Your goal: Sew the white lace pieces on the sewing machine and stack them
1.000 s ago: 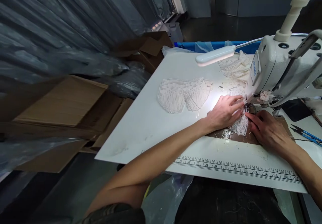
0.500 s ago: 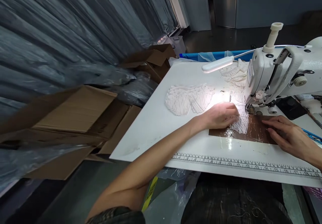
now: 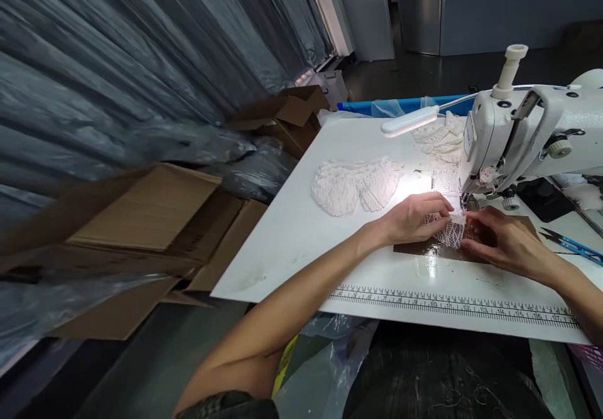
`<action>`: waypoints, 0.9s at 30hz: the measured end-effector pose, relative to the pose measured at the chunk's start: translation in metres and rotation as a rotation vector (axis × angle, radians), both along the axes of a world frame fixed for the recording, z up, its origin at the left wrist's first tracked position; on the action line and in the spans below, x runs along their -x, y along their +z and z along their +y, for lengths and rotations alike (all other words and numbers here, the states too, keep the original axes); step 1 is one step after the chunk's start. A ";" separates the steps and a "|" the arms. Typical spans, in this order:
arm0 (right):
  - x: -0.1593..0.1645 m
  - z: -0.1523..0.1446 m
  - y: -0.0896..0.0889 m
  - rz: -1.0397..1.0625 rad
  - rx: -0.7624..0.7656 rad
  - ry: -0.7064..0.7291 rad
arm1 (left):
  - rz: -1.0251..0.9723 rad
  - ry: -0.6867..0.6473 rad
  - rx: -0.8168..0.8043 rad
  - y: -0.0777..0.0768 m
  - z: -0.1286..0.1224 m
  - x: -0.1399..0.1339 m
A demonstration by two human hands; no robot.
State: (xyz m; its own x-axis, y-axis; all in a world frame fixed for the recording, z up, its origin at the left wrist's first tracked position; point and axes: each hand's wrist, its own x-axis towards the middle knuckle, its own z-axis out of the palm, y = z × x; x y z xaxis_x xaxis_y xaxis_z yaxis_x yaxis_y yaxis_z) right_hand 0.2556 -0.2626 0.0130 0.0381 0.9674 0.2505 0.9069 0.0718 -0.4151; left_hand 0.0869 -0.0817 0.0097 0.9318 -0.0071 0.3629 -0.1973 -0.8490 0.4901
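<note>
Lace piece is pinched by left hand and right hand on the bench. It is best kept flat and taut near the sewing machine needle.

Garment sewing workshop / small factory. Industrial sewing machine w/ gooseneck lamp on white worktop, printed ruler along front edge. Stacks of cut lace pieces, thread snips. Cardboard boxes on floor at left, plastic sheeting over the wall, bare dark floor.
</note>
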 end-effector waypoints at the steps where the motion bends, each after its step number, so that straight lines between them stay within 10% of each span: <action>1: 0.003 0.004 -0.001 -0.021 0.000 -0.044 | -0.034 -0.002 -0.012 -0.001 -0.002 -0.002; 16: 0.032 -0.015 -0.037 -0.335 -0.021 -0.157 | -0.259 -0.026 0.049 -0.028 -0.005 -0.009; 27: 0.044 -0.031 -0.032 -0.370 -0.044 -0.102 | -0.236 -0.114 -0.434 -0.034 -0.005 -0.007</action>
